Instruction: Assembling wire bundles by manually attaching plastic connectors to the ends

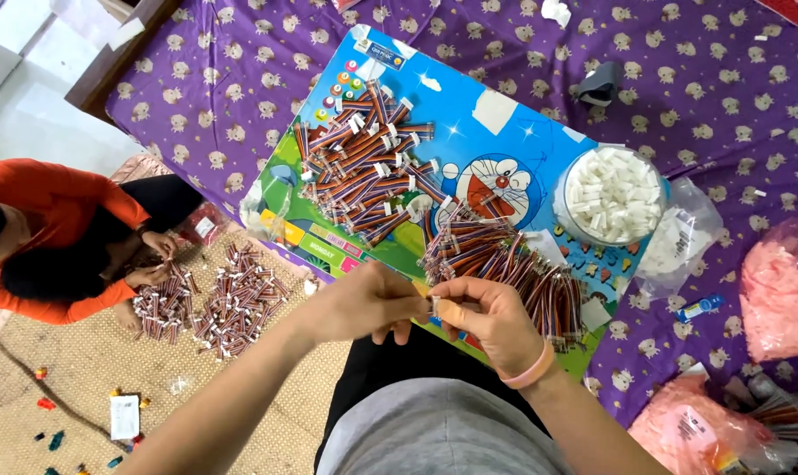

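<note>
Both hands pinch small connector (435,305); wire bundles (505,264), bowl (564,220) beyond.

Soft, even daylight fills the scene, brightest on the pale floor (29,105) at upper left (it nearly washes out there). Shadows are faint and diffuse. The bowl (610,195) of white pieces glares slightly, and the plastic bags (782,286) shine. Focus is fair at centre; the hands (434,312) are mildly blurred. Wide-angle distortion bends the edges.
</note>
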